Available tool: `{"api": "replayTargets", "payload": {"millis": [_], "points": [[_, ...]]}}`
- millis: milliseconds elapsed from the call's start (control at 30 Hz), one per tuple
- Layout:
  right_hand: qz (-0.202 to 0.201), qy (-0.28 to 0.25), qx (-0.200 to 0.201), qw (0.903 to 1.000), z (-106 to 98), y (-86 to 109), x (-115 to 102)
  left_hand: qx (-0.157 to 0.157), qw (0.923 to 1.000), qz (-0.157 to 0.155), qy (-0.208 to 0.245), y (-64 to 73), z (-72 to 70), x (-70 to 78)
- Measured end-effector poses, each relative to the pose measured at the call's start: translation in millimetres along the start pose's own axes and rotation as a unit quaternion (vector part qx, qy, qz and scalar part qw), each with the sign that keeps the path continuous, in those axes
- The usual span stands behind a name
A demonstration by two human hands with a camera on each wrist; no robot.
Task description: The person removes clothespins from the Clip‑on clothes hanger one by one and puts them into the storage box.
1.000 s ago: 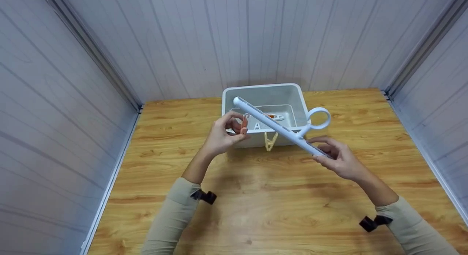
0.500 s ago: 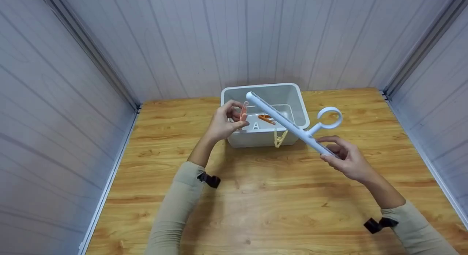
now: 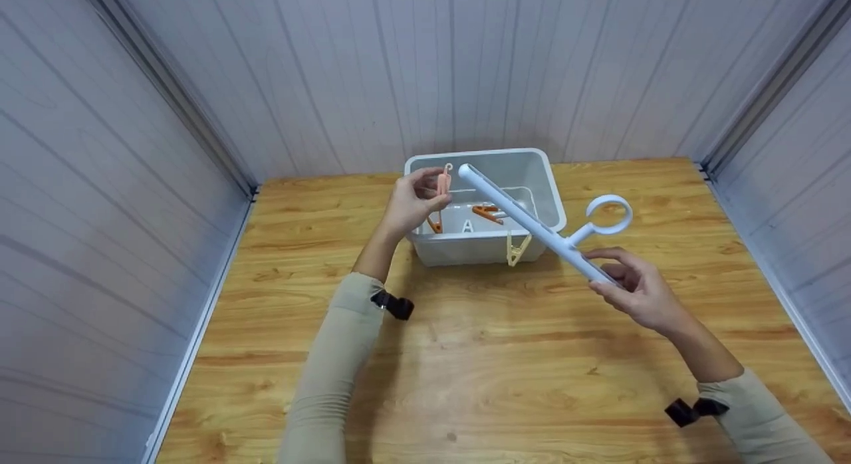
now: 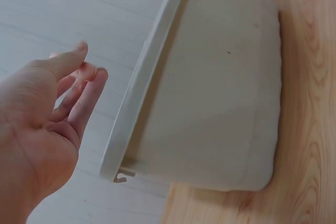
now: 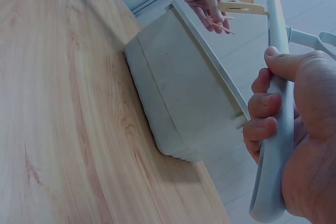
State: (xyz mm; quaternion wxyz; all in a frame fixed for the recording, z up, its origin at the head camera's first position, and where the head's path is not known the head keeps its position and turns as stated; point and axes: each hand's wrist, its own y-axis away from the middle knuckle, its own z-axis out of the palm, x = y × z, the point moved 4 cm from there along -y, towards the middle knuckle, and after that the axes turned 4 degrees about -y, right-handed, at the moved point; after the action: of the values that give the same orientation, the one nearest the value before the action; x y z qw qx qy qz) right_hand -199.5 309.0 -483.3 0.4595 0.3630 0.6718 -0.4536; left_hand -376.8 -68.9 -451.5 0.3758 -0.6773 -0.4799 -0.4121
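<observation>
My left hand (image 3: 407,203) pinches a pink clothespin (image 3: 444,183) with a small hook at its top, just above the left side of the bin. My right hand (image 3: 638,290) grips one end of a pale blue hanger (image 3: 515,211) that has an open round hook. The hanger slants over the bin's right side, its far tip close to the pink clothespin but apart from it. From the hanger hangs a yellow clothespin (image 5: 244,8). In the left wrist view the left hand (image 4: 44,98) mostly hides the pink clothespin.
A pale grey bin (image 3: 459,253) stands on the wooden table (image 3: 439,384) near the back wall. Inside lie an orange clothespin (image 3: 487,214), another orange clip (image 3: 435,225) partly hidden, and a pale A-shaped piece (image 3: 467,226). Panelled walls enclose the left, back and right.
My left hand has risen with the pink clothespin, away from me. The right hand has shifted the hanger rightward, with the yellow clothespin moving along, uncovering the orange clothespins in the bin.
</observation>
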Motion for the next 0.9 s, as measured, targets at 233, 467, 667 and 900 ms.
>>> {"api": "replayTargets", "payload": {"millis": [233, 467, 667, 900], "points": [[0.005, -0.007, 0.005, 0.9999, -0.2, 0.7, -0.1, 0.026, 0.9925, 0.010, 0.119, -6.1, 0.7, 2.9], [0.006, -0.011, 0.003, 0.9999, 1.2, 1.5, 0.5, 0.032, 0.9888, 0.035, 0.141, -6.1, 2.6, -0.3], [0.019, 0.011, 0.003, 0.9998, -0.9, -0.5, -3.6, 0.031, 0.9879, 0.038, 0.148, -3.2, 2.7, -4.6], [0.005, 0.029, 0.000, 0.9996, -4.5, -10.6, -16.2, 0.032, 0.9892, 0.034, 0.139, -1.2, 0.8, -9.0]]}}
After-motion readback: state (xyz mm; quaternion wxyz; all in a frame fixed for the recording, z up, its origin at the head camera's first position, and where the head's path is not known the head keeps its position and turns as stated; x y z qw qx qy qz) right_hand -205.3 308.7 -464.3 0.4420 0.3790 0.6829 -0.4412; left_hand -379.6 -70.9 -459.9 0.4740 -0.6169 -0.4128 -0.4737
